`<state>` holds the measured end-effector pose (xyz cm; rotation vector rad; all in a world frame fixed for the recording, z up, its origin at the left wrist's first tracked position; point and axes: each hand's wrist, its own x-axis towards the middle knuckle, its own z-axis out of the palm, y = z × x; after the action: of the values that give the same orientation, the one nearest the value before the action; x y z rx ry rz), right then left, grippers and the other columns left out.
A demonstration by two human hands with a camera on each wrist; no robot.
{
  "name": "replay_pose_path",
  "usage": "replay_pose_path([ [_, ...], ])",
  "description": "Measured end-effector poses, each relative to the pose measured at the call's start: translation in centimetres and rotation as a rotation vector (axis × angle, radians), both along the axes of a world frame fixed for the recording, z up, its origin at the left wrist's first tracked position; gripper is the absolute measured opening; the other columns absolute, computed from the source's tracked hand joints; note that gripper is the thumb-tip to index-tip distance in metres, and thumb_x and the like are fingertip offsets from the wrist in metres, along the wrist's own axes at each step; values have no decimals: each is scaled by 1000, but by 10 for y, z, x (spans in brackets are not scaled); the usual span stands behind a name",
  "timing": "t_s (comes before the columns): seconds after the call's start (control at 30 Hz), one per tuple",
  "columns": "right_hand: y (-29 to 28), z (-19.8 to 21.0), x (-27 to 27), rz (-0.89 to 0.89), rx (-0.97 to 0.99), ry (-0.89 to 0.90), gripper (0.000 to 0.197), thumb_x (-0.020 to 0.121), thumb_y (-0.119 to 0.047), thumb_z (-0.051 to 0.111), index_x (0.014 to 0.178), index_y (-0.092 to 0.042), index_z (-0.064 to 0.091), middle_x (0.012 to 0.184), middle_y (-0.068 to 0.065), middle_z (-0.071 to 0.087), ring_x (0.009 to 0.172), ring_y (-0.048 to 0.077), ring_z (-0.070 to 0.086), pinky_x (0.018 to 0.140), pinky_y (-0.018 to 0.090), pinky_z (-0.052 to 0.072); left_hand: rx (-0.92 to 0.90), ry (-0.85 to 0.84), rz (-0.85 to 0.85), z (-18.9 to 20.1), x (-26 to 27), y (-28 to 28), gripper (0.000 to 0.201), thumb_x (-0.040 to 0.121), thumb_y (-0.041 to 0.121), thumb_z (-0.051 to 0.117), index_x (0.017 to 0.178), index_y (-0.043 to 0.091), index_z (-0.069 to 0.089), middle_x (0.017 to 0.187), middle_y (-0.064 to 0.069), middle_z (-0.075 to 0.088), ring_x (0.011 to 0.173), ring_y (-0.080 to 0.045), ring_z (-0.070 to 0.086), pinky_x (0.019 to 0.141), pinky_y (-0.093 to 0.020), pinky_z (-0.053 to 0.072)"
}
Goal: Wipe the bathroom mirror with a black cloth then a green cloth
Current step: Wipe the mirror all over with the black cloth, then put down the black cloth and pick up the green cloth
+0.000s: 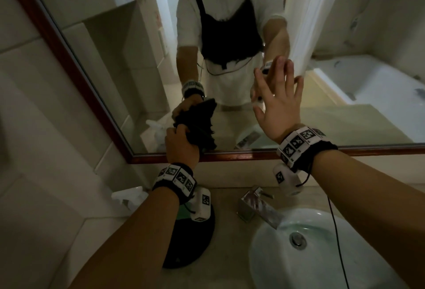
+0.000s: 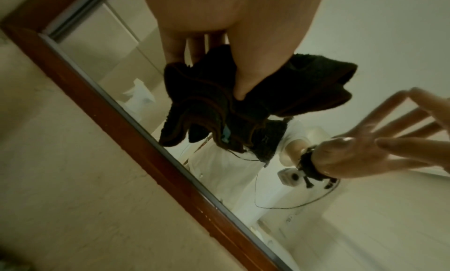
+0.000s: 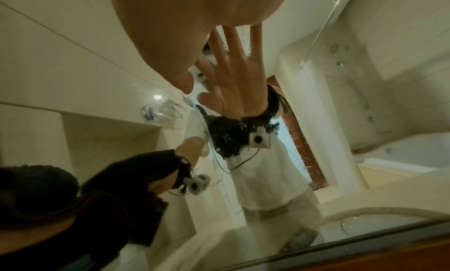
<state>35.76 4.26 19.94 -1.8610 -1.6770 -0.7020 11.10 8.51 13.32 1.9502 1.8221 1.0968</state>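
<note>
The wood-framed mirror (image 1: pixel 119 63) hangs above the counter. My left hand (image 1: pixel 181 144) grips a bunched black cloth (image 1: pixel 203 138) and holds it against the glass near the lower left corner. In the left wrist view my fingers (image 2: pixel 170 50) and thumb curl round the black cloth (image 2: pixel 214 105). My right hand (image 1: pixel 278 100) is open, fingers straight and spread, right at the glass further right, where it meets its reflection. A patch of green cloth (image 1: pixel 184 211) shows on the counter beneath my left wrist, lying on a dark round object (image 1: pixel 190 245).
A white spray bottle (image 1: pixel 128 196) stands at the counter's left end by the tiled wall. A chrome faucet (image 1: pixel 257 206) and a white sink (image 1: pixel 271 272) lie below my right arm. The mirror reflects a bathtub and a shower curtain.
</note>
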Motion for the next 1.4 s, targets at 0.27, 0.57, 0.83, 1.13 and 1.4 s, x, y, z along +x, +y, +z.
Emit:
replay_pose_path([
  [0.27,-39,-16,-27,260,-175,123,81,74,-16,73,149,-21,41,161,22,18,146,43,21,114,59,30,-65,18,-103,12,-18,-52,14,90,8,53,103,5,57,106,-15,55,95,-30,56,86,-40,48],
  [0.57,-94,-80,-41,464,-677,311,61,94,-21,60,150,-21,36,158,9,27,140,34,34,113,45,34,-297,-39,-13,-41,-67,-146,14,92,11,49,98,8,61,98,-6,64,96,-26,61,89,-34,48],
  [0.83,-124,-138,-69,632,-872,311,57,94,-19,58,148,-23,41,154,9,35,135,32,41,111,39,35,-620,123,243,-120,-100,-249,7,92,9,50,89,15,53,98,-14,59,82,-30,56,69,-31,40],
  [1.13,-121,-189,-108,646,-1047,302,55,100,-16,54,151,-12,34,155,11,37,137,29,42,106,26,30,-873,13,390,-217,-154,-277,30,84,34,64,111,21,68,117,-9,64,102,-29,64,90,-39,56],
  [1.4,-93,-220,-139,598,-1090,321,47,97,-12,56,144,-15,48,141,10,52,127,30,50,100,28,37,-964,-23,299,-217,-175,-249,40,93,16,59,133,16,59,141,-10,53,126,-30,53,110,-36,41],
])
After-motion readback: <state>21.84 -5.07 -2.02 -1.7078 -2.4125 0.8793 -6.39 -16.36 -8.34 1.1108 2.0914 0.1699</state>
